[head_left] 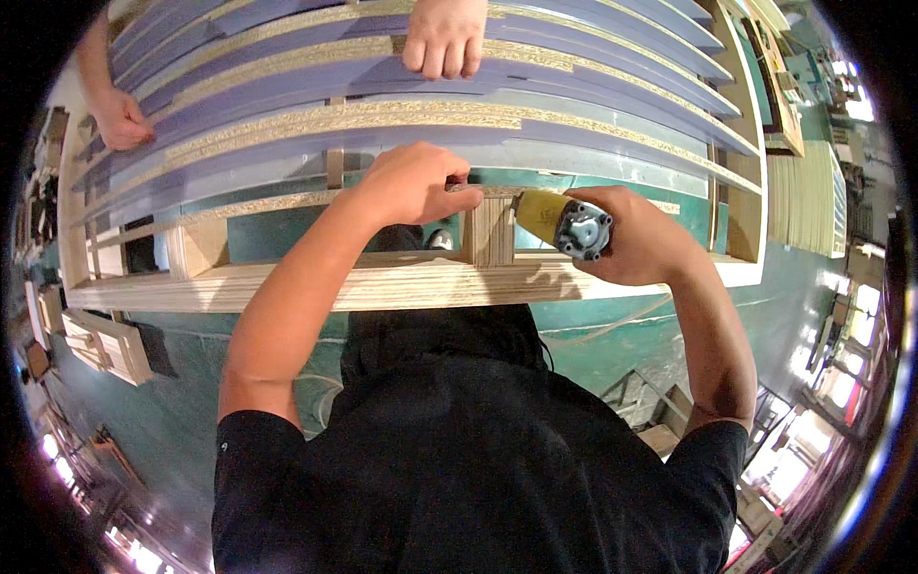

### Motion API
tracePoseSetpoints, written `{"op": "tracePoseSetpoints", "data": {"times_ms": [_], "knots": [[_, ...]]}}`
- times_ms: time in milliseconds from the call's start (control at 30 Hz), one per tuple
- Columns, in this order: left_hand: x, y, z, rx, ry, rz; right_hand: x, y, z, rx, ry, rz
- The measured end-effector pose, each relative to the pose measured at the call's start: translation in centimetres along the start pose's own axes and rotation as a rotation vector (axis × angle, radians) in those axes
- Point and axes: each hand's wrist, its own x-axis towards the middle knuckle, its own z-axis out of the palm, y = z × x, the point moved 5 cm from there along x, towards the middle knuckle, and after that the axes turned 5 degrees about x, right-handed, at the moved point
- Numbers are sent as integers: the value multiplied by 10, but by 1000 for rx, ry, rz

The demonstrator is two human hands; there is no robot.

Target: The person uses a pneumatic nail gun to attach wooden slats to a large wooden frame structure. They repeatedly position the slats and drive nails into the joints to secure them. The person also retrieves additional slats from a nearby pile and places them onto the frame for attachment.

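My right hand (636, 234) is wrapped round a nail gun (542, 212) with a yellow body and a dark grey cap. The gun's nose points left at a short upright wood block (493, 230), set between the frame's front rail (382, 287) and a particleboard strip (277, 203). My left hand (416, 187) is bent over that strip just left of the block, thumb and fingers closing toward each other. Whether the fingers grip the strip or the block's top edge is partly hidden.
Across the frame, a co-worker's hands (445, 43) rest on long blue-grey panels (316, 81) edged with particleboard strips. Another short block (201, 247) stands at the left. Stacked boards (803, 201) lie to the right, and a thin hose (617, 330) trails over the green floor (593, 359).
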Motion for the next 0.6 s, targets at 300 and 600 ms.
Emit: {"op": "tracePoseSetpoints", "data": {"times_ms": [300, 600], "knots": [[0, -9, 7, -120, 46, 91, 19, 1, -5, -97, -89, 70], [-1, -13, 5, -116, 30, 78, 33, -8, -11, -148, -184, -15]]}}
